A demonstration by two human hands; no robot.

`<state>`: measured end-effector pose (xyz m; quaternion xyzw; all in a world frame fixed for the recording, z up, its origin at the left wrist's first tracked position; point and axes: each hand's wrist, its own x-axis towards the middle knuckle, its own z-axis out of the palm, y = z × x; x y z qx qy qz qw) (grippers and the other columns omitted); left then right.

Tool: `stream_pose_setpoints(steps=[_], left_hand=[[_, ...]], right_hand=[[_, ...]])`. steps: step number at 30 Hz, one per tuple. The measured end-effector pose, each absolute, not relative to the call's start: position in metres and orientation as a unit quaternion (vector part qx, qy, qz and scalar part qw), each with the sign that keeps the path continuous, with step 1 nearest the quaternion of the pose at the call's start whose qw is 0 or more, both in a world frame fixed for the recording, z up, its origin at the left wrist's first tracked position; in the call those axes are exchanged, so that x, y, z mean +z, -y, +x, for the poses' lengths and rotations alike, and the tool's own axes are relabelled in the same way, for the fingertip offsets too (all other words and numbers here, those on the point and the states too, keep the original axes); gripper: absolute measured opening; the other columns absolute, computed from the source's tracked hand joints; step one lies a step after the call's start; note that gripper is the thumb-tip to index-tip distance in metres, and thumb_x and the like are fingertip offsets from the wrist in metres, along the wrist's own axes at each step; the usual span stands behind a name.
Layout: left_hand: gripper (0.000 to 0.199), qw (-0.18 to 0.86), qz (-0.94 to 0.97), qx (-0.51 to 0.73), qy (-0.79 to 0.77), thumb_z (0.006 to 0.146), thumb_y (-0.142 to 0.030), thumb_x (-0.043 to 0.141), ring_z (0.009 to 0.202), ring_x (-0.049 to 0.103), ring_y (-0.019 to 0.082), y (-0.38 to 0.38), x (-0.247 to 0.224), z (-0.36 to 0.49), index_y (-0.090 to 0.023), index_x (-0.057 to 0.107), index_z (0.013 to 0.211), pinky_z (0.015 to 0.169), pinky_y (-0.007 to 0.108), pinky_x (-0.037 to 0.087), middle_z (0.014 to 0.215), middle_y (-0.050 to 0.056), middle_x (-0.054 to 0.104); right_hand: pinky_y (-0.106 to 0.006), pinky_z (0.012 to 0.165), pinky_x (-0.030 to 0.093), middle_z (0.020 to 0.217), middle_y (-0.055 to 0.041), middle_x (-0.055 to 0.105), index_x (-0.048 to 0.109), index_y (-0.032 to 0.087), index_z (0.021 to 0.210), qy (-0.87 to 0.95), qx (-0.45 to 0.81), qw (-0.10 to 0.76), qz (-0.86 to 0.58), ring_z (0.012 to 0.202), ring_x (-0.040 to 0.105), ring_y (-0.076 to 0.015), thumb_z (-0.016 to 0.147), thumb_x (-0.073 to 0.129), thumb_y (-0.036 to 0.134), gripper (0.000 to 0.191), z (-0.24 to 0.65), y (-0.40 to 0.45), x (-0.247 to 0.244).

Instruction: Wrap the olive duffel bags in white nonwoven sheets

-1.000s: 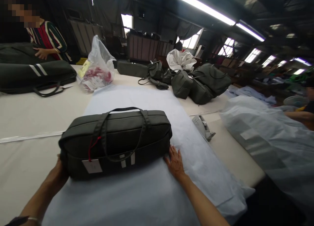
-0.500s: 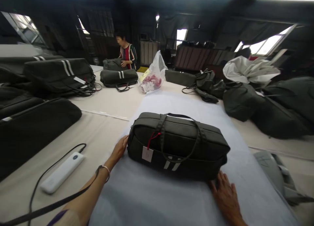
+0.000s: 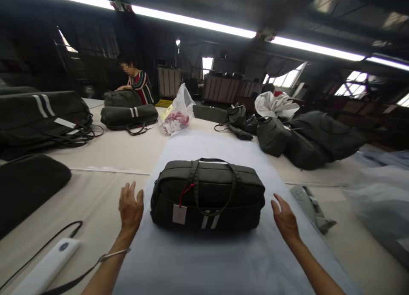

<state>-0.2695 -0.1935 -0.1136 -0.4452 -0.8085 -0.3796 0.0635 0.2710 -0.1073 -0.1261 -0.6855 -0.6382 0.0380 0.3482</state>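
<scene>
A dark green duffel bag (image 3: 230,197) stands upright on a pale blue cloth (image 3: 204,261) in front of me. Two white stripes mark its lower front, and its handle loop hangs over that side. From the handle a white tag (image 3: 179,214) dangles on a red cord. Just left of the bag, my left hand (image 3: 131,205) is raised with fingers spread, apart from it and holding nothing. On the opposite side my right hand (image 3: 285,218) is also open and empty, a small gap from the bag's end.
A white power bank (image 3: 47,265) with a black cable lies at lower left. More dark bags (image 3: 41,120) are at left and right. A clear plastic bag (image 3: 177,114) with red items stands behind the cloth. A person (image 3: 140,84) in a striped top handles a bag farther back.
Both my hands have come off the duffel bag and lifted, one to each side. The bag now sits straighter to me. My view has tilted up and turned right.
</scene>
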Motion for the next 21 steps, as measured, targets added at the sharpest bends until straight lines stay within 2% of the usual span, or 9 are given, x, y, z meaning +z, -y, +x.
stream_pose_setpoints(steps=[2,4,6,10,12,14,17,19,21], left_hand=[[0.046,0.146,-0.505,-0.454,0.719,0.098,-0.031,0.037,0.145,0.026,0.035,0.172,-0.067,-0.243,-0.010,0.043,0.139,0.116,0.057,0.029,0.150,0.021,0.040],[0.042,0.168,-0.562,-0.468,0.661,0.099,-0.031,0.042,0.146,0.026,0.029,0.150,-0.022,-0.204,-0.017,0.045,0.138,0.118,0.051,0.028,0.153,0.014,0.039],[0.044,0.171,-0.625,-0.454,0.612,0.098,-0.031,0.044,0.147,0.024,0.028,0.129,0.013,-0.164,-0.018,0.044,0.141,0.119,0.050,0.026,0.154,0.013,0.038],[0.046,0.093,-0.716,-0.319,0.614,0.098,-0.035,0.044,0.147,0.023,0.028,0.092,0.038,-0.111,-0.019,0.046,0.141,0.119,0.054,0.018,0.155,0.012,0.037],[0.045,0.015,-0.742,-0.222,0.633,0.097,-0.041,0.045,0.141,0.037,0.031,0.077,0.031,-0.106,-0.017,0.056,0.133,0.115,0.055,0.025,0.146,0.016,0.049],[0.044,-0.038,-0.755,-0.160,0.635,0.096,-0.047,0.043,0.121,0.058,0.034,0.066,0.021,-0.109,-0.016,0.069,0.113,0.104,0.054,0.038,0.123,0.018,0.068],[0.049,-0.049,-0.765,-0.136,0.627,0.096,-0.051,0.038,0.098,0.068,0.031,0.061,0.008,-0.115,-0.017,0.073,0.095,0.093,0.051,0.045,0.097,0.015,0.075],[0.048,-0.050,-0.772,-0.131,0.620,0.097,-0.049,0.035,0.097,0.068,0.029,0.063,0.004,-0.117,-0.019,0.073,0.095,0.100,0.052,0.040,0.096,0.012,0.075],[0.045,-0.053,-0.778,-0.138,0.611,0.098,-0.047,0.034,0.095,0.067,0.025,0.066,-0.001,-0.117,-0.022,0.071,0.094,0.108,0.053,0.032,0.093,0.009,0.075]], right_hand=[[-0.049,0.116,0.030,0.140,-0.0168,0.055,0.053,0.014,0.134,0.684,-0.006,0.405,-0.606,0.136,0.044,-0.0289,0.093,0.035,0.052,0.059,0.234,0.090,-0.073],[-0.051,0.119,0.021,0.147,-0.0137,0.048,0.050,0.017,0.138,0.749,-0.025,0.384,-0.539,0.142,0.035,-0.0274,0.097,0.034,0.051,0.056,0.190,0.075,-0.031],[-0.054,0.120,0.016,0.151,-0.0106,0.044,0.047,0.020,0.142,0.811,-0.021,0.300,-0.502,0.145,0.030,-0.0268,0.098,0.033,0.049,0.054,0.148,0.066,-0.007],[-0.049,0.120,0.021,0.150,-0.0105,0.044,0.045,0.019,0.144,0.849,0.062,0.123,-0.511,0.144,0.033,-0.0252,0.099,0.030,0.048,0.056,0.107,0.062,0.003],[-0.047,0.120,0.023,0.151,-0.0104,0.043,0.046,0.019,0.144,0.844,0.103,0.101,-0.517,0.143,0.035,-0.0253,0.099,0.032,0.051,0.057,0.107,0.062,0.004],[-0.046,0.119,0.025,0.149,-0.0097,0.046,0.050,0.021,0.141,0.847,0.138,0.110,-0.502,0.141,0.038,-0.0265,0.097,0.037,0.053,0.057,0.113,0.059,0.010],[-0.042,0.109,0.039,0.133,-0.0075,0.063,0.065,0.023,0.125,0.849,0.233,0.122,-0.459,0.126,0.054,-0.0265,0.094,0.044,0.055,0.049,0.129,0.035,0.025],[-0.035,0.091,0.050,0.110,-0.0058,0.074,0.074,0.022,0.107,0.819,0.312,0.118,-0.466,0.104,0.065,-0.0232,0.092,0.047,0.051,0.042,0.144,0.002,0.034],[-0.027,0.073,0.051,0.089,-0.0044,0.076,0.076,0.019,0.092,0.774,0.338,0.126,-0.521,0.084,0.067,-0.0186,0.089,0.053,0.043,0.033,0.163,-0.042,0.037]])
